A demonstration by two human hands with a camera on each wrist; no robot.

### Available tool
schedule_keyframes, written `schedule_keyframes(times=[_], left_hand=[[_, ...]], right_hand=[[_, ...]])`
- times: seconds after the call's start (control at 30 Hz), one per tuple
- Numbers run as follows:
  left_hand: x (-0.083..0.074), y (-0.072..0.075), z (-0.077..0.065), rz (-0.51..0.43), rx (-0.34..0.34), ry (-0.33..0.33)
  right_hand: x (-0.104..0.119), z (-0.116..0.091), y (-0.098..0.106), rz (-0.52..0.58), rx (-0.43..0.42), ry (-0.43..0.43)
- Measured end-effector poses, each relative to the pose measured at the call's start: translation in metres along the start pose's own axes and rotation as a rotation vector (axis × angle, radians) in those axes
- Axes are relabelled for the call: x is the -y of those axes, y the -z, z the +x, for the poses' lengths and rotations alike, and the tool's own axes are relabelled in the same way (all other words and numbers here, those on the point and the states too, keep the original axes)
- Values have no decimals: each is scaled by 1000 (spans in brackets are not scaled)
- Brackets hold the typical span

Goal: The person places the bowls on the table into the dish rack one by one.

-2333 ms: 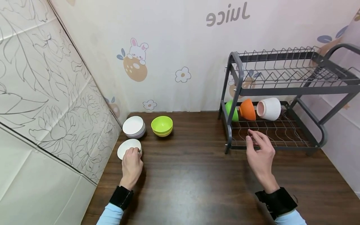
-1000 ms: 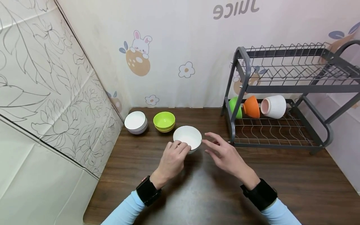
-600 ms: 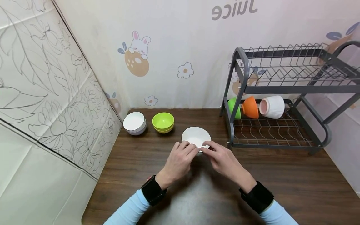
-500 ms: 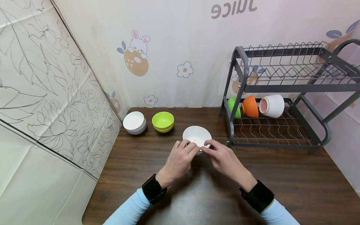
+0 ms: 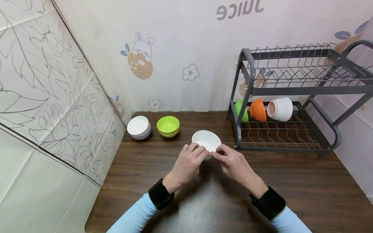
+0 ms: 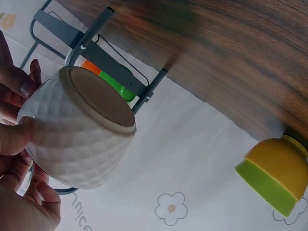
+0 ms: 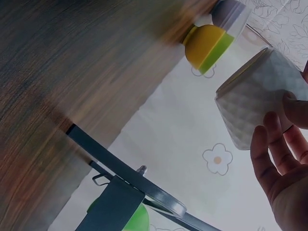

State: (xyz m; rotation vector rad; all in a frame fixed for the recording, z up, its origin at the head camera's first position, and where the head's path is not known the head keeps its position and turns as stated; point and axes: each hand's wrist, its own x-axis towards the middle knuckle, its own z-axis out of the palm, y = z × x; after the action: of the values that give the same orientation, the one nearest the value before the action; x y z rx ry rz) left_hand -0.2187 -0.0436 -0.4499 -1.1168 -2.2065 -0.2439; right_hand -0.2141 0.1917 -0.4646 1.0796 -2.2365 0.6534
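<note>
Holding a white bowl [image 5: 206, 139] between them, the left hand [image 5: 186, 163] and right hand [image 5: 234, 165] meet at its near rim, each grasping it by the edge between thumb and fingers. The bowl is raised clear of the wooden tabletop [image 5: 306, 181], left of the dish rack [image 5: 294, 91]; both wrist views show its dimpled outer wall, and the left one its bare, brownish base. Legible writing is limited to the wall lettering "Juice" [image 5: 239, 9], grey and mirror-reversed in the head view. A small red label [image 5: 156, 182] marks the left black wristband [image 5: 160, 195]; its characters are too small to read. Rear left: a stack of white bowls [image 5: 138, 127], and beside it a lime bowl [image 5: 168, 124] nested in a yellow one [image 5: 170, 135]. Lower rack tier, left to right: a green bowl [image 5: 244, 115], an orange bowl [image 5: 258, 110] and a ribbed white cup [image 5: 283, 109], pinkish inside, all tipped on their sides.
</note>
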Motion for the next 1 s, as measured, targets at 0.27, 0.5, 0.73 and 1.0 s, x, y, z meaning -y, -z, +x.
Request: schedule_keyframes(times=[0.27, 0.5, 0.73, 1.0], left_hand=[[-1, 2, 3, -35, -17, 0], [-1, 3, 6, -42, -76, 3], [1, 4, 9, -109, -119, 87], [6, 0, 8, -148, -99, 168]], right_hand=[[0, -4, 5, -10, -6, -10], [3, -7, 8, -9, -32, -24], [1, -12, 16, -14, -85, -41], [-4, -17, 31, -70, -223, -55]])
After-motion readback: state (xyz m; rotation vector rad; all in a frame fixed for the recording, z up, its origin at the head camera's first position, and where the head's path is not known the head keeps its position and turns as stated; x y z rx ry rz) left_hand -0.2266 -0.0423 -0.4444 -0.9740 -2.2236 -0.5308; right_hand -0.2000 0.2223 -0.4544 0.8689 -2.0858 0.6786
